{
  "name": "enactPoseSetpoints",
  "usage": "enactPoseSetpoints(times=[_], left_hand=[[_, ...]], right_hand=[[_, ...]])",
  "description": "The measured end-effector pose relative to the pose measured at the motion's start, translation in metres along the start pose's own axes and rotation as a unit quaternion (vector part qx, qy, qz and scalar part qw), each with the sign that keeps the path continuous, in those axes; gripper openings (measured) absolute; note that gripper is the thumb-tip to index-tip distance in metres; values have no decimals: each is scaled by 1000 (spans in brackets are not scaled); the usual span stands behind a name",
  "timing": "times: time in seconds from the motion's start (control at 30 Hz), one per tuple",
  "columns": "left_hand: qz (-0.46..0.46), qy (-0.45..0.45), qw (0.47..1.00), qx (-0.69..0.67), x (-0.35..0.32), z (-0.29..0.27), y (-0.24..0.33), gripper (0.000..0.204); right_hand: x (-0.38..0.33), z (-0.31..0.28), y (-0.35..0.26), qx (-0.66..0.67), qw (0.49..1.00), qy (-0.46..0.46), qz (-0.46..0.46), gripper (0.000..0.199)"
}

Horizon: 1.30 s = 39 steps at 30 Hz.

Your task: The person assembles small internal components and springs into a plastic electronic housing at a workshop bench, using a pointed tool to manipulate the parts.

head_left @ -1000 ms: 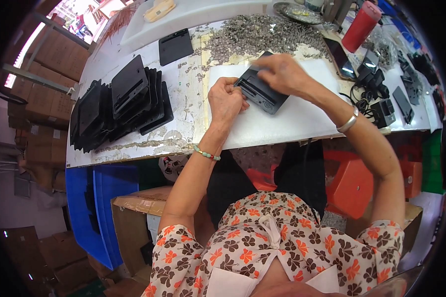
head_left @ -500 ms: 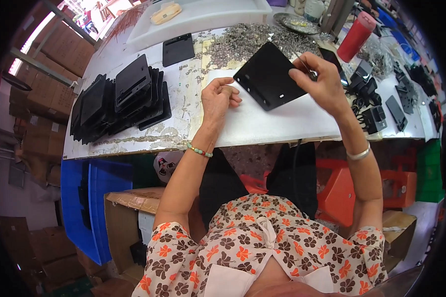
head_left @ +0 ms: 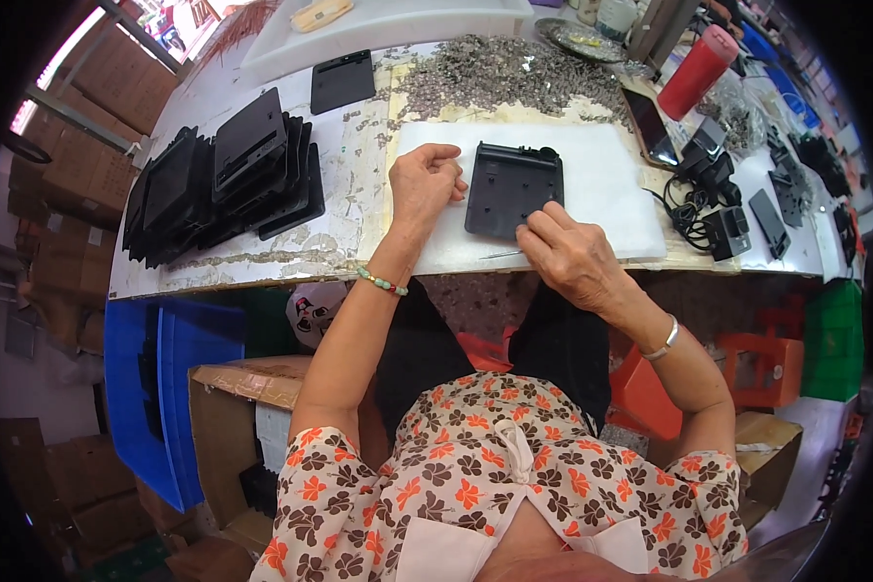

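A black plastic housing [head_left: 516, 189] lies on the white foam sheet [head_left: 606, 194] with its hollow, ribbed inside facing up. My right hand [head_left: 570, 254] is at the housing's lower right corner, fingers bent and closed. From under it a thin metal tool [head_left: 500, 255] points left along the sheet's front edge; the tool's kind cannot be made out. Just left of the housing, apart from it, is my left hand [head_left: 425, 184]. Its fingers are curled in and its index finger lies toward the housing; whatever they hold is hidden.
Stacked black housings [head_left: 247, 155] stand at the left, and one black panel [head_left: 342, 81] lies behind them. Small metal parts [head_left: 514, 78] are heaped at the back. On the right are a phone [head_left: 650, 126], a red bottle [head_left: 696, 71] and black adapters with cables [head_left: 710, 175].
The housing was held up in my right hand, smooth side showing; now it lies inside-up on the sheet. My right hand has come down toward the front edge. My left hand stays nearly in place.
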<state>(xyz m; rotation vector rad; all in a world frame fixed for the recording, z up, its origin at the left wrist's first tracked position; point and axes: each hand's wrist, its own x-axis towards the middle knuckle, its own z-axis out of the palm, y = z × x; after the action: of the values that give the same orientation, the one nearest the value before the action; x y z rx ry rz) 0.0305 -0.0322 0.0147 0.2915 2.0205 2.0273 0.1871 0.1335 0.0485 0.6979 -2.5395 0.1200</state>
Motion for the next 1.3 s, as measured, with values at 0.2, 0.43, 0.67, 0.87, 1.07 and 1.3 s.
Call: enactPoseSetpoints(times=[0.2,0.43,0.67,0.87,1.07,1.3], left_hand=[[107,-3,963,246,-3,5,-2,21],[184,1,932,312,-4,5,-6,25],[215,17,933,288,-4,10,-6,15],[190,21,939,285,-6,17,-7,14],[190,21,935,298,-5,23,-9,14],[264,45,895,357,-8,27,-7,11]], right_hand=[[12,-5,12,344,911,16,228,20],[77,14,72,565,765,-23,310,29],[109,51,101,686,635,9,356,33],[93,74,134,655,633,65,408,31],[86,67,135,669,630,92,384,31],[93,65,116,697,647,68,303,34]])
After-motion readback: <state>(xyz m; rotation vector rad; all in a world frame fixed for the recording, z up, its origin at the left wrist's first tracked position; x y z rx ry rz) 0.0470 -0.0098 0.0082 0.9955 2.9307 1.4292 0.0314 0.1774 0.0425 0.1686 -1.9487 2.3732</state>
